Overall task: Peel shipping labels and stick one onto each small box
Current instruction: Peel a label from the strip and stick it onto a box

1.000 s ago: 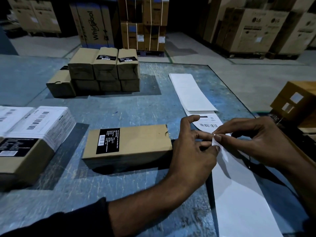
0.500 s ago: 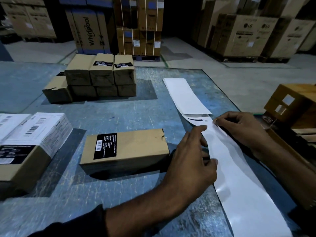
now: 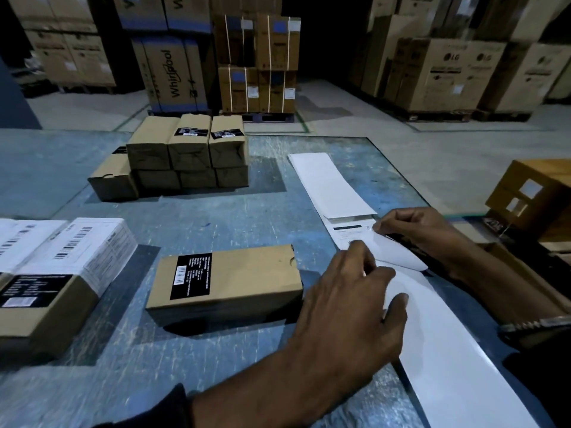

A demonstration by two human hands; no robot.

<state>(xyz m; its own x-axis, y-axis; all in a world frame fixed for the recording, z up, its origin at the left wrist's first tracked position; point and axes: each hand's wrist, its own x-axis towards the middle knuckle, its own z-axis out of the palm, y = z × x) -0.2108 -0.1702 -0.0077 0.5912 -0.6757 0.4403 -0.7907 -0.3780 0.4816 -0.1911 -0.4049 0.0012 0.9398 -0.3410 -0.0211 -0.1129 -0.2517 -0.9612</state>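
I see my right hand (image 3: 414,230) pinching the corner of a shipping label (image 3: 392,251), fingers clamped on it, the label curling up off the long white backing strip (image 3: 457,359) at the right of the counter (image 3: 216,223). My left hand (image 3: 346,307) lies flat on that strip, fingers loosely spread, pressing it down. One small box (image 3: 228,282) sits just left of the left hand, brown, with one black sticker carrying a white barcode; its print is too small to read. At the near left, two boxes already wear white barcode labels (image 3: 80,245). At the far side I count a stack of seven small boxes (image 3: 185,156), two showing black stickers on top. One more white sheet (image 3: 330,183) overlaps the strip's far end. On the floor beyond: one tall carton reading "Whirlpool" (image 3: 173,75), and cartons marked "LG" (image 3: 451,69) at far right
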